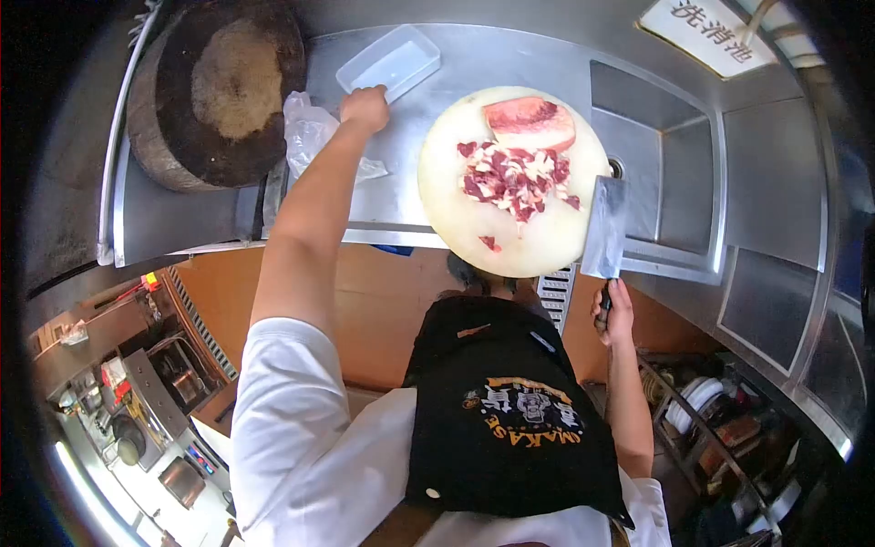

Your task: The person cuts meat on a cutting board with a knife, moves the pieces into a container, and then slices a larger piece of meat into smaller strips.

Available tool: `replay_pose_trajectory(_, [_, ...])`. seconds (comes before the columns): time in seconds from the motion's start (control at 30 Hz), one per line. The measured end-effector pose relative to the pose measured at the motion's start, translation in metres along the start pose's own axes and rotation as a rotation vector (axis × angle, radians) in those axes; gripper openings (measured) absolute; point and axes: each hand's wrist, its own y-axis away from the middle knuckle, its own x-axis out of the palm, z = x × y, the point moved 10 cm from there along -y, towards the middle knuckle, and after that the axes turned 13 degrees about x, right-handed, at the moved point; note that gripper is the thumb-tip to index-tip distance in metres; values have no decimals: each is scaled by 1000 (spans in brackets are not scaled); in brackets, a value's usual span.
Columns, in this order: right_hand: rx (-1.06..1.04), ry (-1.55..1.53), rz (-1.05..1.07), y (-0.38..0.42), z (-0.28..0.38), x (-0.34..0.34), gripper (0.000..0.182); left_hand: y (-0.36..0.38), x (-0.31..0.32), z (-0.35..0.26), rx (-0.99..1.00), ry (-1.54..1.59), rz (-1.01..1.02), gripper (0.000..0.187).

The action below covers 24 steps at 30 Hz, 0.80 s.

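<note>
My left hand (366, 109) reaches to the back of the steel counter, its fingers closed at the near edge of a clear plastic container (401, 56). In my right hand (620, 314) is the black handle of a cleaver (605, 228), its wide blade pointing away from me beside the board's right edge. On the round white cutting board (447, 210) lies a heap of diced red and pale meat (515, 178). A larger uncut piece of meat (529, 126) rests behind the heap. One small bit of meat (490, 243) sits apart near the front.
A crumpled plastic bag (310, 132) lies under and beside my left forearm. At the far left stands a thick round wooden chopping block (214, 91). To the right of the board is a steel sink (670, 173). Below right, a rack (711, 438) holds dishes.
</note>
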Motion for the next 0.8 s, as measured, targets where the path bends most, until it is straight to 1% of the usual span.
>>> replay_pose_trajectory(0.03, [-2,-24,3,-3,-1,0,20,9,3,-8,8,-19,54,44])
replay_pose_trajectory(0.13, [-27,-61,36,-18,-6,12,19,59,17,-53,62,70,-6,40])
replay_pose_trajectory(0.2, [40,-40,78,-14,-5,28,20,99,16,-83,33,163,-10,39])
replay_pose_trajectory(0.23, [69,-25,99,-13,-4,36,21,114,14,-101,29,238,-51,44])
replay_pose_trajectory(0.27, [45,-45,121,-20,-8,45,21,140,-12,-120,-17,311,-392,52])
replay_pose_trajectory(0.3, [86,25,106,-16,-5,57,23,154,-24,-149,112,326,-627,65])
replay_pose_trajectory(0.33, [53,42,144,-22,-8,69,23,162,-32,-180,124,426,-736,73])
replay_pose_trajectory(0.37, [23,61,180,-28,-16,79,23,152,-14,-206,162,627,-715,83])
replay_pose_trajectory(0.4, [-27,93,220,-34,-23,88,25,152,-22,-226,113,774,-675,85])
replay_pose_trajectory(0.43, [-81,127,259,-37,-26,99,26,155,-28,-243,70,733,-679,85])
replay_pose_trajectory(0.47, [-32,215,227,-23,-24,109,31,156,-33,-256,27,692,-683,84])
replay_pose_trajectory(0.5, [-49,256,237,-11,-19,123,36,155,-35,-262,-16,653,-688,84])
replay_pose_trajectory(0.57, [-134,351,274,0,-16,139,30,153,-22,-258,-104,791,-739,81])
replay_pose_trajectory(0.67, [-118,418,225,23,-8,151,40,154,0,-246,-180,1061,-773,74])
replay_pose_trajectory(0.7, [-169,452,209,29,-1,151,40,154,3,-245,-192,1166,-777,71])
replay_pose_trajectory(0.73, [-219,487,194,36,5,151,41,160,-4,-244,-222,1233,-798,65])
replay_pose_trajectory(0.77, [-270,523,181,43,11,150,41,165,-13,-243,-239,1286,-834,65])
replay_pose_trajectory(0.8, [-264,532,197,48,11,149,43,172,-26,-241,-256,1338,-870,65])
